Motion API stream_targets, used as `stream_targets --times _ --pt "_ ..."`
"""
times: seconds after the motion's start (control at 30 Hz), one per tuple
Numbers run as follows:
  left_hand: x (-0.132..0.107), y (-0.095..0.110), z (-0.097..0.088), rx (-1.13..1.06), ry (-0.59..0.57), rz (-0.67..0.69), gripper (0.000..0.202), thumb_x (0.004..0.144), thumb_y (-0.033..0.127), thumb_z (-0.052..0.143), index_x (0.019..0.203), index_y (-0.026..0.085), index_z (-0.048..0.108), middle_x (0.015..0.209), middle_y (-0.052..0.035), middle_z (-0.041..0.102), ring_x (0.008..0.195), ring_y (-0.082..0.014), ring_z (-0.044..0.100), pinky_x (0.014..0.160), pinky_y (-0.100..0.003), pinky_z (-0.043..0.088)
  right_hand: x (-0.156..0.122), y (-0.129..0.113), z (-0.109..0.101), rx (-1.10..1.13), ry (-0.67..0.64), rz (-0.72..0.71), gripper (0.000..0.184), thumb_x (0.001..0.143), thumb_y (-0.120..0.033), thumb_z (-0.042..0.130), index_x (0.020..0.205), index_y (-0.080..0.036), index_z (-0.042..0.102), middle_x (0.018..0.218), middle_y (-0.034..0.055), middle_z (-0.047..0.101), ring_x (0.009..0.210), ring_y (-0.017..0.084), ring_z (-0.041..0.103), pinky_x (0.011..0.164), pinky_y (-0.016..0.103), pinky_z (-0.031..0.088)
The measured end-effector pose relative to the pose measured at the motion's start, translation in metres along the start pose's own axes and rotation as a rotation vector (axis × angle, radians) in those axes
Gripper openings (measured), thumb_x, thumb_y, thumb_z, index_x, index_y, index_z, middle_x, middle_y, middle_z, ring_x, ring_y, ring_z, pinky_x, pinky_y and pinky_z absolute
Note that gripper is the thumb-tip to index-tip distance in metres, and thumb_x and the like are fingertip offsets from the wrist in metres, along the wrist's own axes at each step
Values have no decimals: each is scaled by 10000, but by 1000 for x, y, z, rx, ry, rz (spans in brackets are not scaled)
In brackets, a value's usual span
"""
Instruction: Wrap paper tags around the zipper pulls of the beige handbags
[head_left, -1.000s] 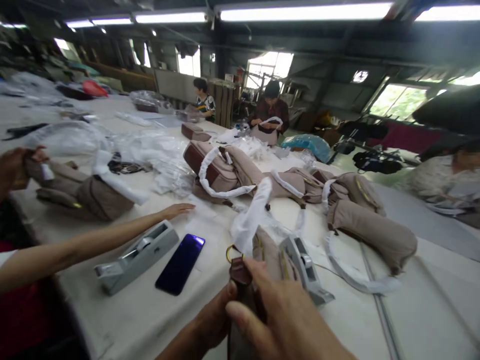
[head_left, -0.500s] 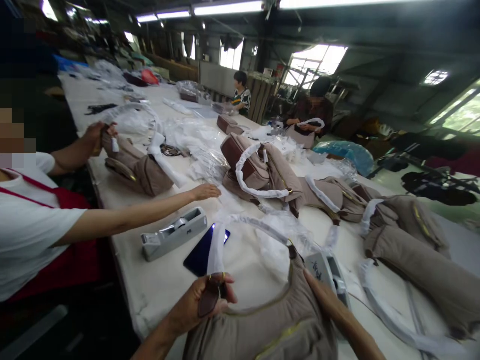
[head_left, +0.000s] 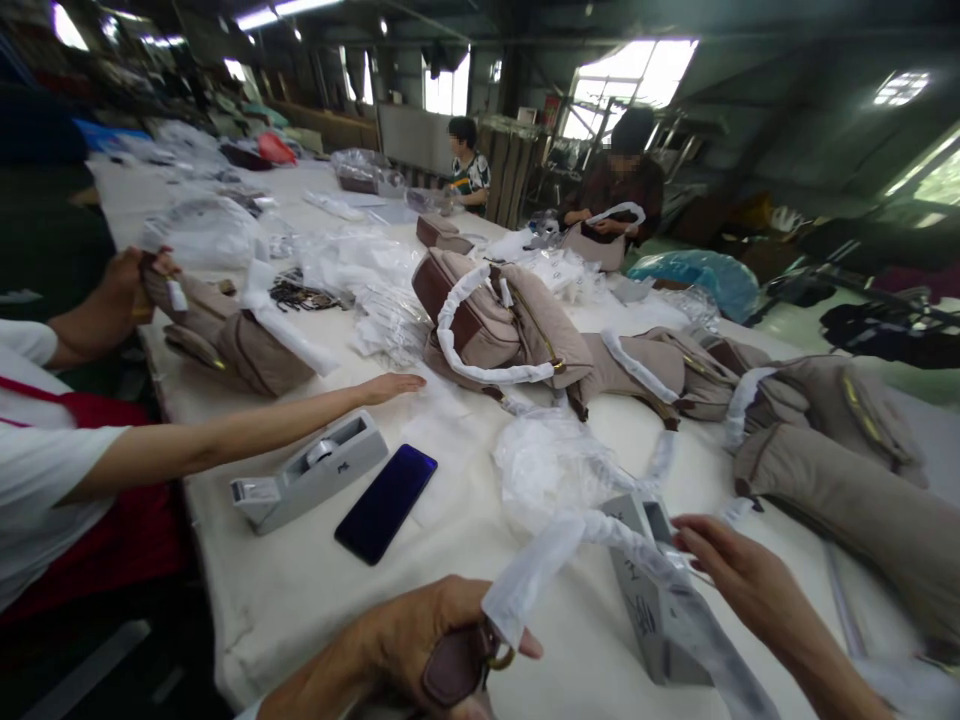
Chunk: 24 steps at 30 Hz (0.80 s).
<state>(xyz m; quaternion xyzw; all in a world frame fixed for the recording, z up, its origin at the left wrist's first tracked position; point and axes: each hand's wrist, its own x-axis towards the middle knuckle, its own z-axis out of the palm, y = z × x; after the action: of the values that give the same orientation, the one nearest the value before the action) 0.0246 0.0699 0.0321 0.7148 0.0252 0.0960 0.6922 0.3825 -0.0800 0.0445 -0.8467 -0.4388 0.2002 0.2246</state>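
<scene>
My left hand (head_left: 431,645) is closed around the brown leather tab (head_left: 455,665) at the end of a bag handle, where a brass ring shows. White wrapping (head_left: 536,575) covers the handle, which arches to the right across a grey tape dispenser (head_left: 637,590). Most of that bag is out of view below. My right hand (head_left: 750,585) is at the dispenser's right side, thumb and fingers drawn together near its tape roll; whatever is pinched there is too small to make out.
A dark phone (head_left: 386,503) and a second tape dispenser (head_left: 315,470) lie to the left. A co-worker's arm (head_left: 247,440) reaches over the table beside another bag (head_left: 255,345). Taupe bags (head_left: 510,320) with wrapped handles line the right, near clear plastic (head_left: 551,455).
My right hand has left the side of the taupe bag and moved right to the tape dispenser. The bag has dropped mostly out of view, and its wrapped handle now crosses the dispenser.
</scene>
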Motion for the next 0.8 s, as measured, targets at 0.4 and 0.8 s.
stream_targets --times 0.4,0.8 --pt "-39 -4 5 36 407 -415 661 626 379 762 1239 241 557 1228 -52 594 1124 -284 532 1006 -345 384 114 -32 149 -209 -288 -261 175 862 -219 474 809 -171 634 977 88 643 831 185 603 736 324 452" --pt "25 -37 -23 60 311 -298 569 700 314 705 1236 176 569 1193 -65 621 1097 -244 553 971 -331 394 36 -45 47 696 -219 59 395 800 -578 533 668 -207 499 518 -18 498 454 104 408 444 226 363"
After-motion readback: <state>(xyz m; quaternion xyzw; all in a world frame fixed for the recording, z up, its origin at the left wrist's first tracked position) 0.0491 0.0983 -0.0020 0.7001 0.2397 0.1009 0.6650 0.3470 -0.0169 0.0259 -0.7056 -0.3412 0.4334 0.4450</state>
